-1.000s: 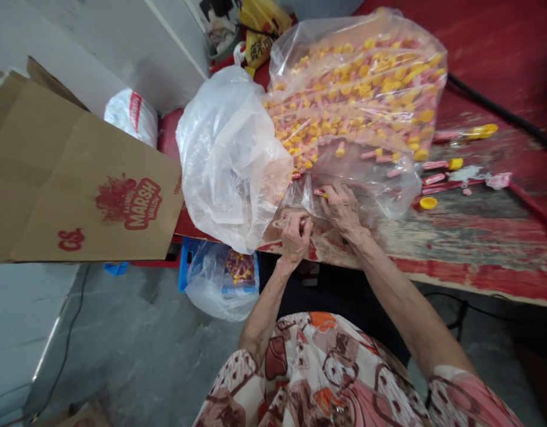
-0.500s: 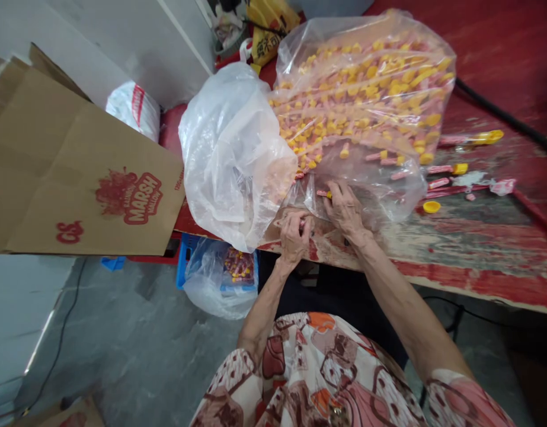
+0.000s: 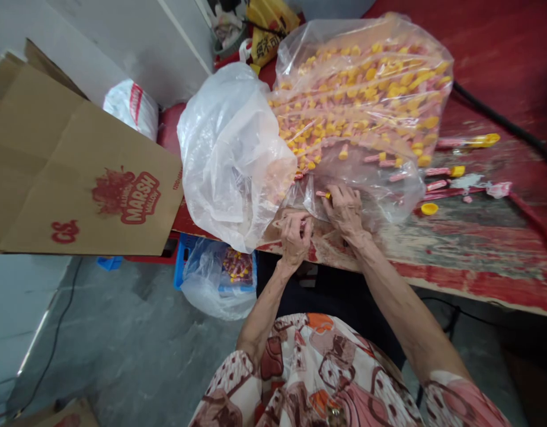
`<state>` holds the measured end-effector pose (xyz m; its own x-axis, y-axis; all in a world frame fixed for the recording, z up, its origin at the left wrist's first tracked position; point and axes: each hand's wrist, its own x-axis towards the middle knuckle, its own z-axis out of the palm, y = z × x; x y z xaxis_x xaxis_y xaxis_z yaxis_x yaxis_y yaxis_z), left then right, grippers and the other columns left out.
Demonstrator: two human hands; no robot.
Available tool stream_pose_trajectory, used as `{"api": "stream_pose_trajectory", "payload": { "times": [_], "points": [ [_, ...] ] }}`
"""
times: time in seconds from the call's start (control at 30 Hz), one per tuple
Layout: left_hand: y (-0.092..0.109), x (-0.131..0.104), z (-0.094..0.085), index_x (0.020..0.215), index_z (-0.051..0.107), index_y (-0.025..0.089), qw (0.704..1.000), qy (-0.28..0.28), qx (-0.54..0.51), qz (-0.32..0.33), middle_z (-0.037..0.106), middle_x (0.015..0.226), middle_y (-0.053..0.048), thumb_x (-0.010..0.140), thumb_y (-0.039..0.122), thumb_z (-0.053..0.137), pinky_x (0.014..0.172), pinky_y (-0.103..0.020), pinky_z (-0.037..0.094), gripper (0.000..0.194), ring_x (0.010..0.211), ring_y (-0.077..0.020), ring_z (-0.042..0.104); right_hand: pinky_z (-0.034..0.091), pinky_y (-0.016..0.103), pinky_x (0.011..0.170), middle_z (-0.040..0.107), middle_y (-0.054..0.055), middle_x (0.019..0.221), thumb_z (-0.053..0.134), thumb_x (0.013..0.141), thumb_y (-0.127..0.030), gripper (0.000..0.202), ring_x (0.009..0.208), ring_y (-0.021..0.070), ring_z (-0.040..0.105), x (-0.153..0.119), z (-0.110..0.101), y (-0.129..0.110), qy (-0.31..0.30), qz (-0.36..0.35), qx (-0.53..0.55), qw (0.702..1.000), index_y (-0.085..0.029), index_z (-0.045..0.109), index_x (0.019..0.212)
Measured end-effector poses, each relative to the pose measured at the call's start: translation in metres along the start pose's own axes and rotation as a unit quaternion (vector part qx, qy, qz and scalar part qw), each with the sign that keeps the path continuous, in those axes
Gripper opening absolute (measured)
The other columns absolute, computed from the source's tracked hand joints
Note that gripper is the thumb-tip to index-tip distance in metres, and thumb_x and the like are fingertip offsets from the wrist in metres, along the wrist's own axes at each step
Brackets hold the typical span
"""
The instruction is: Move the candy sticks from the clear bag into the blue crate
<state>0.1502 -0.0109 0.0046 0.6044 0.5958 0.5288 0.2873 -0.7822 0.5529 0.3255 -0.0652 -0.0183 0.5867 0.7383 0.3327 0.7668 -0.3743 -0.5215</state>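
Observation:
My left hand (image 3: 295, 234) is closed at the front edge of the table around a small pink piece (image 3: 303, 227), mostly hidden by the fingers. Just to its right, my right hand (image 3: 344, 209) has its fingers bent over a small pink tube with a yellow cap (image 3: 323, 194), gripping the capped end. Both hands are at the mouth of a large clear plastic bag (image 3: 389, 184), which lies on its side. Inside are many pink tubes with yellow caps (image 3: 366, 89). The bag's crumpled white part (image 3: 224, 148) bulges to the left.
A cardboard box (image 3: 77, 142) stands at left. Below the table edge, a blue crate (image 3: 179, 270) holds a plastic bag with more capped pieces. Loose tubes, a yellow cap (image 3: 429, 209) and scraps lie on the worn red table (image 3: 469, 249) at right. A black cable (image 3: 499, 115) crosses the table.
My hands hold nearly the same position and grip. The whole view has shifted very slightly.

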Motion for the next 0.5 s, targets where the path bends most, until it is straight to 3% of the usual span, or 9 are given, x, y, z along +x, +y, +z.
{"api": "stream_pose_trajectory", "payload": {
  "times": [0.2, 0.5],
  "points": [
    [-0.0040, 0.0020, 0.0017, 0.126, 0.070, 0.020, 1.000, -0.012, -0.010, 0.001, 0.074, 0.108, -0.010, 0.117, 0.038, 0.053, 0.094, -0.038, 0.057, 0.027, 0.098, -0.0222, 0.070, 0.043, 0.042, 0.093, 0.077, 0.016, 0.118, 0.044, 0.113, -0.032, 0.029, 0.106, 0.0319, 0.063, -0.0004, 0.0014, 0.0011, 0.017, -0.007, 0.022, 1.000, -0.021, 0.071, 0.116],
    [-0.0001, 0.0004, -0.0016, 0.128, 0.070, 0.020, 0.999, -0.028, -0.019, -0.004, 0.075, 0.115, -0.014, 0.119, 0.041, 0.046, 0.097, -0.042, 0.058, 0.033, 0.107, -0.0257, 0.071, 0.050, 0.044, 0.092, 0.075, 0.015, 0.112, 0.041, 0.114, -0.034, 0.031, 0.105, 0.0330, 0.064, 0.0009, 0.0017, 0.0018, 0.018, -0.009, 0.067, 0.998, -0.023, 0.070, 0.111]
  ]
}}
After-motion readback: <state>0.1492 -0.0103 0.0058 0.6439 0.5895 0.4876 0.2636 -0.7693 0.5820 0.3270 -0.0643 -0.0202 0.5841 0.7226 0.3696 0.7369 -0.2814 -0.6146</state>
